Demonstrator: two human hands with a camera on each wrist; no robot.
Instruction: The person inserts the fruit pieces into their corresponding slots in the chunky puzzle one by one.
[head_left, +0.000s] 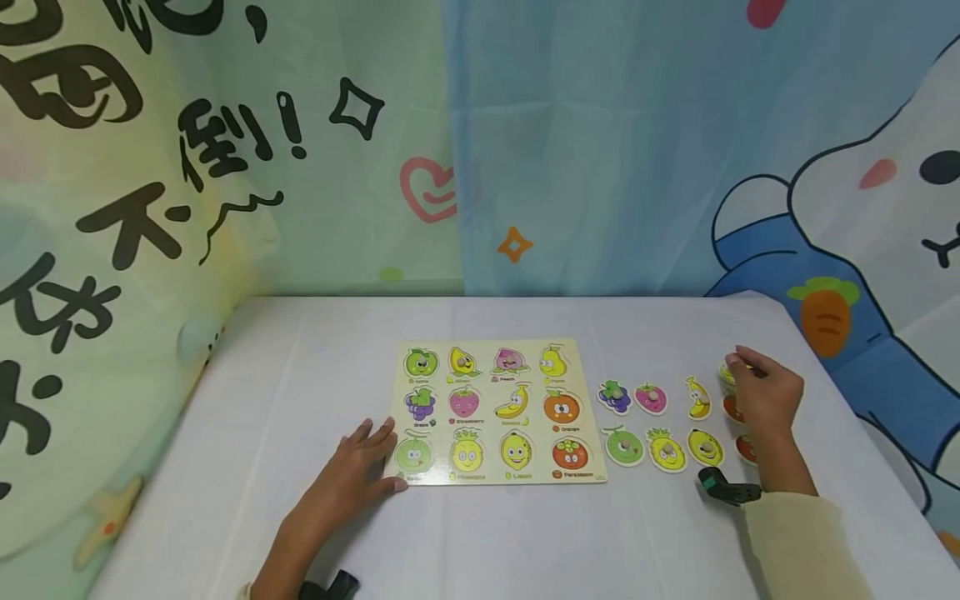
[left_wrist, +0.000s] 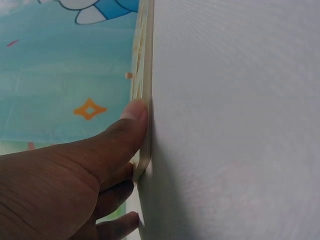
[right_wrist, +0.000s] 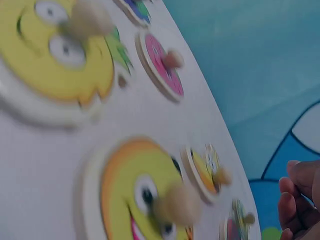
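Note:
A wooden fruit puzzle board [head_left: 487,412] lies flat on the white table. My left hand [head_left: 354,462] holds its near left corner, the thumb [left_wrist: 134,117] against the near edge and the fingers along the left side. At the far right, my right hand [head_left: 768,396] hovers over loose knobbed pieces, fingertips close above a yellow-green piece [head_left: 725,377] that it partly covers. In the right wrist view the fingers are loosely bent with nothing visible between them. An orange piece [head_left: 732,408] and a persimmon piece [head_left: 746,450] lie partly behind this hand.
Between board and right hand lie grape [head_left: 615,397], strawberry [head_left: 651,399], banana [head_left: 698,398], melon [head_left: 625,447], pineapple [head_left: 667,452] and lemon [head_left: 706,448] pieces. Printed cloth [head_left: 570,167] hangs behind the table. A black wrist device [head_left: 727,487] sits below the right hand.

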